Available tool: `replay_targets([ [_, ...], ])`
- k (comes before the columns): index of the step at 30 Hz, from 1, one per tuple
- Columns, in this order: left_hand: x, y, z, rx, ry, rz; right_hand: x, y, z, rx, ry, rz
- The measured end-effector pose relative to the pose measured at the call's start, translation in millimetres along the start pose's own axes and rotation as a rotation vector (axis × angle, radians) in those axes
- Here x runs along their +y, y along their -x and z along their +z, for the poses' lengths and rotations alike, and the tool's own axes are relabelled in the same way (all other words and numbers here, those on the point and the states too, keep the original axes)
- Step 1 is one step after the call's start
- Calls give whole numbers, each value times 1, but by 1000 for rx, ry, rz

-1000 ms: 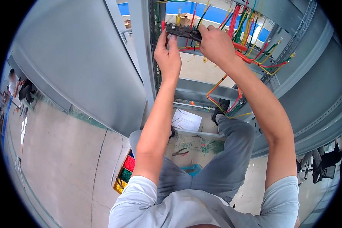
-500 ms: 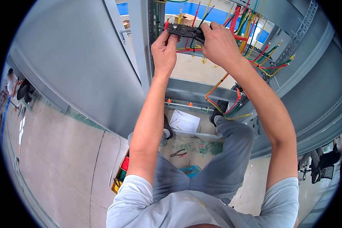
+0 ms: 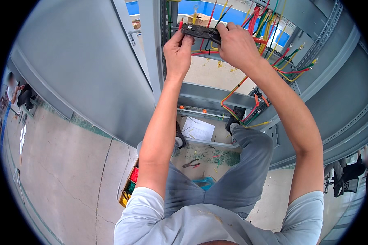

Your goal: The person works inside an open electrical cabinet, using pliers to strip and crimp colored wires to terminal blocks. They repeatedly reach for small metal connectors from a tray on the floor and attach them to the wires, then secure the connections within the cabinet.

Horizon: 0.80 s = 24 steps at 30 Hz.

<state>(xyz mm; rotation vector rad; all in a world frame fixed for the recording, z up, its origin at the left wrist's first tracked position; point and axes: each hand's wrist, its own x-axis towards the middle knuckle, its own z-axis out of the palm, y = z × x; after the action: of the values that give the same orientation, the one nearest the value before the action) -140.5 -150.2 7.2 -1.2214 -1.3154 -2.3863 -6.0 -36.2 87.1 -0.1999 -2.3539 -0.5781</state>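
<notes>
- A white sheet of paper [image 3: 198, 129] lies on the floor inside the grey metal cabinet frame [image 3: 216, 98].
- Dark pliers [image 3: 191, 164] lie on the concrete floor [image 3: 61, 163], near a small blue plastic tray [image 3: 204, 182].
- A compartment box of red, green and yellow parts [image 3: 130, 185] sits beside the grey cabinet door panel [image 3: 77, 69].

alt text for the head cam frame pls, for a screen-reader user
Seen from above, a person's left hand and right hand together hold a dark terminal block inside an open grey electrical cabinet, among red, yellow and green wires. Pliers and a paper sheet lie on the floor below.
</notes>
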Motion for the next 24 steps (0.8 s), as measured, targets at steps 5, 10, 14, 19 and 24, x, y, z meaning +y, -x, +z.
replay_targets([
  [5,1,1,-1,-10,-3,-5,1,-1,3,-81,-13,25],
  [10,2,3,-3,-23,-6,-37,8,-2,5,-18,-17,-53],
  [14,2,2,-2,-41,-4,-42,4,3,-2,-43,32,-31],
  [19,3,4,-4,-70,21,-38,8,6,12,-29,-46,-19],
  [24,-1,3,-6,-65,6,-28,8,7,15,-26,-107,-25],
])
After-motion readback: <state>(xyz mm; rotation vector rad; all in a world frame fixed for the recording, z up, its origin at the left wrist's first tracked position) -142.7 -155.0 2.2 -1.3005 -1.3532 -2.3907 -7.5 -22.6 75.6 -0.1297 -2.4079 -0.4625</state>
